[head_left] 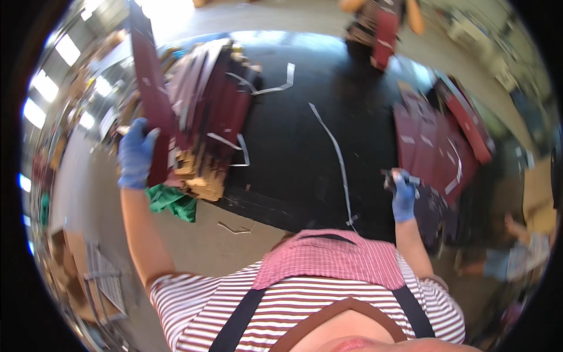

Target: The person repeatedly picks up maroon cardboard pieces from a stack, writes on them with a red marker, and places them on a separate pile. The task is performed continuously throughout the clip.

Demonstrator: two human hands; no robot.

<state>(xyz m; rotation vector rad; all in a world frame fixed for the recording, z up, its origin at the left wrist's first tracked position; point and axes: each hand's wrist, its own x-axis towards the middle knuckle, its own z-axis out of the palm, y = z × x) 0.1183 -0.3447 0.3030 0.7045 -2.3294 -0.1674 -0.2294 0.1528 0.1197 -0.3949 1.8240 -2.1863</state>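
My left hand [136, 154], in a blue glove, is closed on the lower part of a long, flat maroon strip [153, 88] that stands up steeply at the left. Just beside it lies a pile of similar maroon strips [220, 108] with tan ends. Over the right side of the black table, my blue-gloved right hand [404, 196] is closed around a small dark tool [389, 180]; blur hides its exact kind. Near that hand are more maroon pieces [425, 138] in a stack.
White bands lie loose on the black table [293, 141], one long band [337, 149] running down its middle. Across the table a person [375, 29] holds another maroon strip. Green cloth [173, 201] hangs by the left pile. Cardboard boxes [539, 190] and another person [522, 258] are at right.
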